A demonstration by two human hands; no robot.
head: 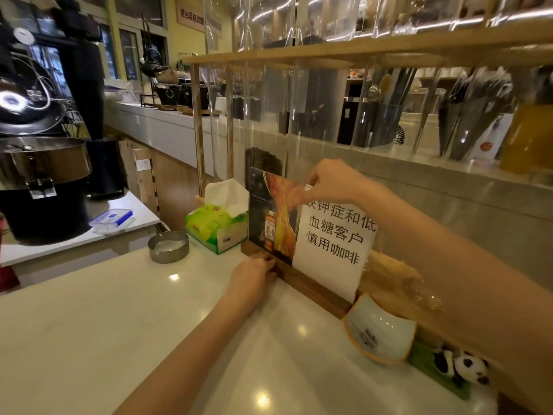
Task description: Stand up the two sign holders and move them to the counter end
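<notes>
Two sign holders stand upright side by side against the counter's back wall. The left one [273, 218] shows a dark and orange drink advert in clear acrylic. The right one [333, 244] carries a white sheet with black Chinese characters. Both sit in a dark wooden base strip [317, 290]; whether it is one base or two I cannot tell. My right hand [326, 182] pinches the top edge where the two panels meet. My left hand [254, 278] grips the wooden base at its left part, fingers curled around it.
A green tissue box [217, 227] and a small metal cup [168, 246] stand just left of the signs. A white and orange dish [378, 332] and a panda toy [462, 366] lie to the right. The white counter [104, 324] stretches left and front; a roaster machine [42, 163] stands at far left.
</notes>
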